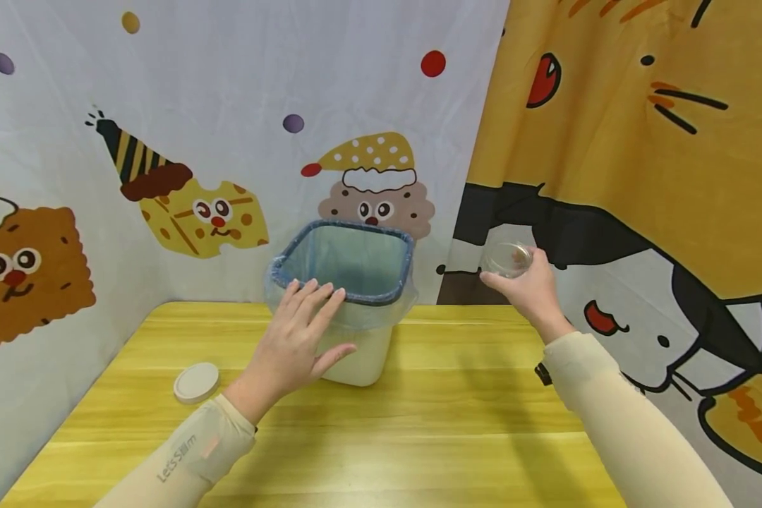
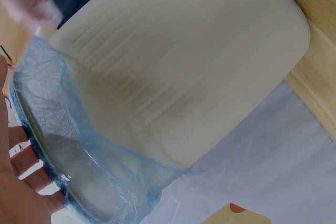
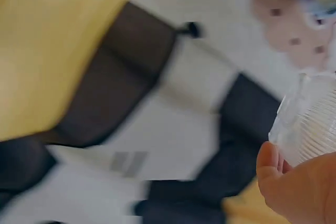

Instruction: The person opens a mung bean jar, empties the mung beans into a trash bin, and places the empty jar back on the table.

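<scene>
A cream trash bin (image 1: 362, 360) stands on the table, lined with a translucent blue bag (image 1: 381, 314) folded over its rim. My left hand (image 1: 295, 339) rests on the near side of the bag-covered rim, its fingers fairly straight. In the left wrist view, those fingers lie along the edge of the bag, beside the bin's ribbed wall (image 2: 173, 66). Off to the right of the bin, my right hand (image 1: 536, 289) holds a clear round plastic container (image 1: 504, 259) in the air. The right wrist view shows the container's ribbed side (image 3: 315, 121) partly cut off.
A round white lid (image 1: 196, 383) lies on the wood-grain table (image 1: 368, 451), left of my left forearm. Behind the table hangs a cartoon-printed curtain (image 1: 228, 92), with a yellow and black part to the right.
</scene>
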`<state>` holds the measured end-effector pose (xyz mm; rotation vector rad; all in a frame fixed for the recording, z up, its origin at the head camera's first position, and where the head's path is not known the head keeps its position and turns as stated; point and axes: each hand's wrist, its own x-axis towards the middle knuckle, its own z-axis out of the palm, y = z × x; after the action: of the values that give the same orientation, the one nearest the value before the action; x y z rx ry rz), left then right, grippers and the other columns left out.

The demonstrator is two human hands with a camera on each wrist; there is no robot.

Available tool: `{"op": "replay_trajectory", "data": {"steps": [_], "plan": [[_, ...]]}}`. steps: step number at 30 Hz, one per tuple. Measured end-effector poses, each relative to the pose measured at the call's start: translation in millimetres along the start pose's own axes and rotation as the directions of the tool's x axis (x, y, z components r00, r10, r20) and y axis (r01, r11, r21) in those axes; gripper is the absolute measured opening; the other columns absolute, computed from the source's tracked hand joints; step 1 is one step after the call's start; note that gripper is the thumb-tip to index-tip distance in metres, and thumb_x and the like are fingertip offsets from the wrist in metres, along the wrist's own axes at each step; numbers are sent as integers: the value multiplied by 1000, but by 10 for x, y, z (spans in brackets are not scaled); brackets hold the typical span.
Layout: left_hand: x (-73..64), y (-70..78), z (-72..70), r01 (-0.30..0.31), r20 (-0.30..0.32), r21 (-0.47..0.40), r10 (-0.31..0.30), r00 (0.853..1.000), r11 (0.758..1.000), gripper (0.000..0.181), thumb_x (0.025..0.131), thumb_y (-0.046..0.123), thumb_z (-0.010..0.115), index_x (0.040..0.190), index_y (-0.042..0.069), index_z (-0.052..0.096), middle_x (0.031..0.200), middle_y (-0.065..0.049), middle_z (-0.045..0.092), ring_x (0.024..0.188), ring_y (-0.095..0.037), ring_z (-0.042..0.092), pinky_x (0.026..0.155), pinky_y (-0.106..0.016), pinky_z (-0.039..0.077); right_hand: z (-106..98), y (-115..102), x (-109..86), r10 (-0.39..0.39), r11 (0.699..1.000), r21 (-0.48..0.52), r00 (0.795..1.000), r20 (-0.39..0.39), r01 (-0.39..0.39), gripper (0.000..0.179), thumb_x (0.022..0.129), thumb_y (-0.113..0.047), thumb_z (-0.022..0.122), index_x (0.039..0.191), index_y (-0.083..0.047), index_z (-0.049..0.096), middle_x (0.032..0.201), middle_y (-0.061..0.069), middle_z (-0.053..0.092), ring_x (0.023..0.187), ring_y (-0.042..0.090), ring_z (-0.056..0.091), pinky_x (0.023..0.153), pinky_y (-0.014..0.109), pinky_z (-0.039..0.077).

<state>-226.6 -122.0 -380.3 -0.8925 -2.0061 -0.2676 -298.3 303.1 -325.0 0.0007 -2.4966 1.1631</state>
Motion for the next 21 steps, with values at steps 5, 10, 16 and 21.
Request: {"op": "replay_trajectory", "data": {"steps": [5, 10, 16, 21], "plan": [[-3, 2, -18, 9, 6, -6, -9, 1000, 1000, 82, 109, 67, 40, 152, 0, 56, 144, -26, 62, 139, -48, 57, 124, -65, 38, 133, 608, -141, 137, 991, -3, 990, 34, -137, 99, 90, -41, 87, 161, 1, 33, 157, 28, 47, 134, 46, 55, 109, 60, 52], [2, 7, -18, 14, 28, -4, -14, 999, 1000, 82, 109, 68, 39, 152, 1, 56, 145, -25, 62, 140, -48, 57, 123, -65, 39, 300, 919, -271, 213, 977, -43, 975, 60, -211, 101, 90, -42, 85, 162, 2, 30, 157, 29, 47, 132, 46, 55, 108, 59, 52], [1, 15, -15, 23, 38, -3, -23, 999, 1000, 82, 109, 68, 39, 153, 1, 55, 146, -25, 62, 141, -48, 57, 124, -65, 38, 448, 1058, -324, 225, 973, -79, 971, 80, -219, 104, 88, -45, 87, 161, 3, 31, 156, 29, 48, 126, 44, 60, 103, 55, 55], [7, 19, -26, 21, 28, -1, -21, 999, 1000, 82, 108, 68, 39, 153, 1, 55, 146, -25, 62, 141, -48, 57, 124, -65, 38, 530, 1124, -343, 220, 974, -81, 970, 107, -212, 101, 88, -42, 86, 159, 5, 31, 156, 31, 48, 128, 45, 60, 104, 54, 55]]}}
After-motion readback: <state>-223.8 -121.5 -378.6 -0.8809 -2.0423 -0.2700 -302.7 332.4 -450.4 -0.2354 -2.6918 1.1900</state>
